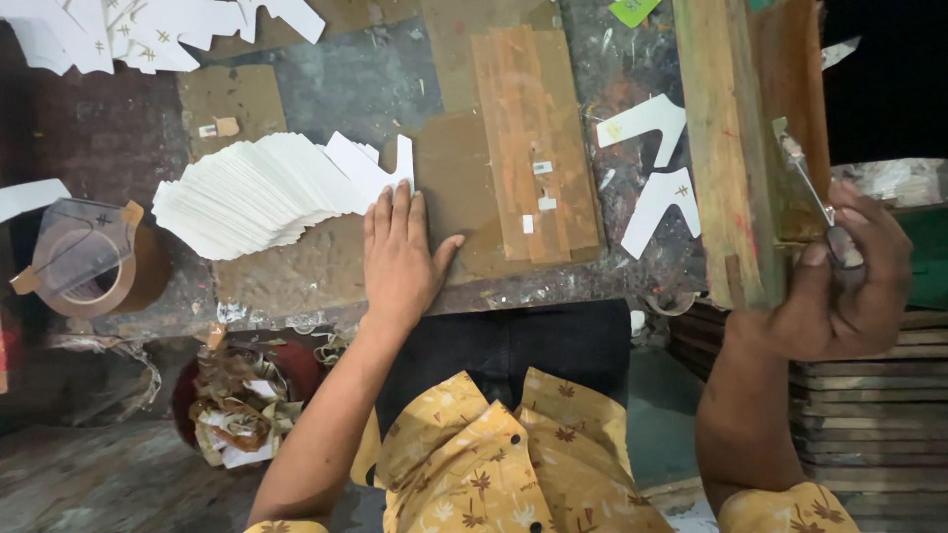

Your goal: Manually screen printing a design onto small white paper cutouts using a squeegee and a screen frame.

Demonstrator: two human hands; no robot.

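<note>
My left hand (400, 259) lies flat, fingers spread narrow, on the brown cardboard sheet (326, 262) covering the paint-stained worktop (346, 84), its fingertips touching the fanned stack of white cut-out card shapes (262, 192). My right hand (839, 281) is closed around a thin metal blade tool (808, 183), held just beside the upright rough wooden plank (726, 148).

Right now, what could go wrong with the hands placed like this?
1. The right hand holds a thin metal blade by the wooden frame; a slip might nick the fingers.
2. The left hand rests flat on the end of the fanned white card stack; lifting it could let the cards slide apart.
3. The loose white cutouts beside the frame could get knocked off.
</note>
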